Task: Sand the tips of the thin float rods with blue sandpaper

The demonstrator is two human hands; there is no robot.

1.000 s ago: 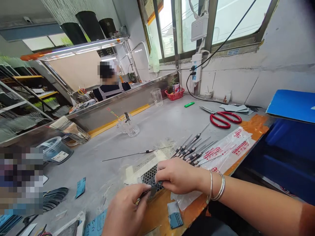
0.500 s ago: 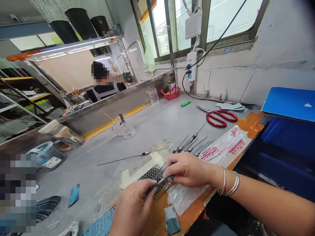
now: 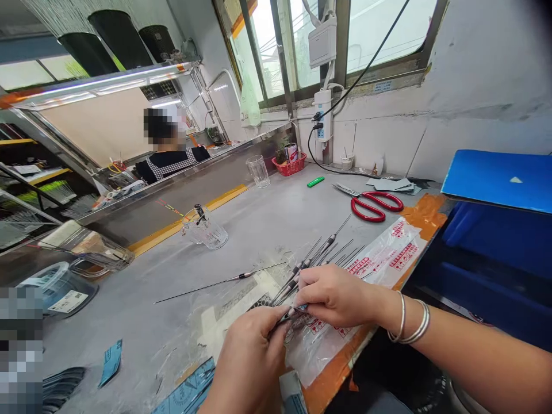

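My left hand (image 3: 254, 351) pinches a thin dark fishing float (image 3: 290, 314) between thumb and fingers above the table's near edge. Against the float's body, my right hand (image 3: 332, 293) presses a small folded piece of blue sandpaper (image 3: 302, 307); both hands are closed and almost touch. Several similar floats (image 3: 317, 256) lie in a bunch just beyond my right hand, partly hidden by it. One more float (image 3: 245, 276) rests alone to the left. Under my right hand is a clear plastic bag with red print (image 3: 314, 359). A larger blue sandpaper sheet (image 3: 190, 388) lies beside my left wrist.
Red-handled scissors (image 3: 375, 204), a green object (image 3: 315, 181), a red basket (image 3: 291, 165) and glass mugs (image 3: 211, 233) stand or lie farther back. At left are a plastic tub (image 3: 58, 290) and a sandpaper scrap (image 3: 111, 362). Another person (image 3: 168, 161) sits beyond the low partition.
The view has shifted, moving the table leftward in the picture. Both hands still hold the float and sandpaper; my left hand sits closer to my right.
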